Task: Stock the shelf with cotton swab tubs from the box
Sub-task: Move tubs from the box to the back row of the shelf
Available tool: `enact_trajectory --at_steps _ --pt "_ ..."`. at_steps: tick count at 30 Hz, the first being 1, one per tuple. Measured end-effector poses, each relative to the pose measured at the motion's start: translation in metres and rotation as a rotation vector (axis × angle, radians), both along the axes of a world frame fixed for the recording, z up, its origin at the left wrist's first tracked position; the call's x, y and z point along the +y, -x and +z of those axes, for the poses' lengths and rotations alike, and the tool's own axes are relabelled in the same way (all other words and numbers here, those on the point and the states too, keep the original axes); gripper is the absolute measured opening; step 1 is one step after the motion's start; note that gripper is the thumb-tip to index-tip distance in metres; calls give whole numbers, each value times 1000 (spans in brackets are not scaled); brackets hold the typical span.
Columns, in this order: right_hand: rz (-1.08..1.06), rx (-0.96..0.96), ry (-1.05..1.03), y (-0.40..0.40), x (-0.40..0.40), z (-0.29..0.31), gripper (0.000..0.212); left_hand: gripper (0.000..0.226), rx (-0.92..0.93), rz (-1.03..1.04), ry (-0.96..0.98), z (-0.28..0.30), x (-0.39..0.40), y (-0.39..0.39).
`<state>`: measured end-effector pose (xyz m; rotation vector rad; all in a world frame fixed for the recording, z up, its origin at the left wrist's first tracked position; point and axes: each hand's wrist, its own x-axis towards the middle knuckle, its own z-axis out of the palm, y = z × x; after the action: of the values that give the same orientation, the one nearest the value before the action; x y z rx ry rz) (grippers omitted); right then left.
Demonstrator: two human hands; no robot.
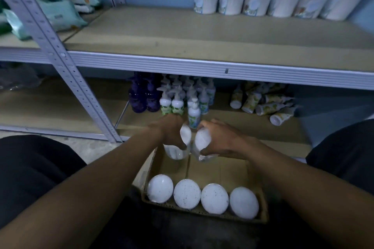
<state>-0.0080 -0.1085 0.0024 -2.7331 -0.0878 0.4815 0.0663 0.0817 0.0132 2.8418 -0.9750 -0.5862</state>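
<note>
Fingers of the left hand (172, 133) and right hand (220, 139) each curl round a cotton swab tub (185, 134), lifted side by side at frame centre above the box (204, 213); tubs look light, rigid, smooth, best gripped round the wall; four remain below; the shelf (182, 32) above has open room left of six stocked tubs (263, 3).

I am seeing the shelf (182, 32) board lying bare across its left, middle and front; six tubs (269, 3) are lining the back right, touching side by side. A slanted upright (60, 54) is blocking the left approach. In the box (204, 211), four tubs (202, 196) are filling the near row; the far half is lying open. Pump bottles (178, 97) are crowding the lower shelf just beyond the box.
</note>
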Motion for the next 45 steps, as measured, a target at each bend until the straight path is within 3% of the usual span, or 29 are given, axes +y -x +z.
enact_trajectory --at_steps 5,10,14,27,30,34,38,45 --pt "91 -32 99 14 -16 69 77 86 -83 -83 61 60 -5 10" --pt "94 -120 155 28 -31 126 82 77 -154 -152 109 124 -20 24" --pt "133 -244 156 36 -41 170 74 76 -271 -207 103 173 -34 29" --pt "-28 -419 326 41 -75 279 82 76 -410 -182 81 288 -84 28" --pt "-75 -439 337 39 -88 293 83 73 -394 -166 100 302 -101 21" --pt "-126 -478 332 33 -106 301 69 72 -387 -151 101 312 -125 8" --pt "-174 -505 310 21 -120 294 55 90 -385 -154 56 311 -149 -3" --pt "-290 -533 240 3 -144 269 39 86 -360 -166 39 291 -182 -24"
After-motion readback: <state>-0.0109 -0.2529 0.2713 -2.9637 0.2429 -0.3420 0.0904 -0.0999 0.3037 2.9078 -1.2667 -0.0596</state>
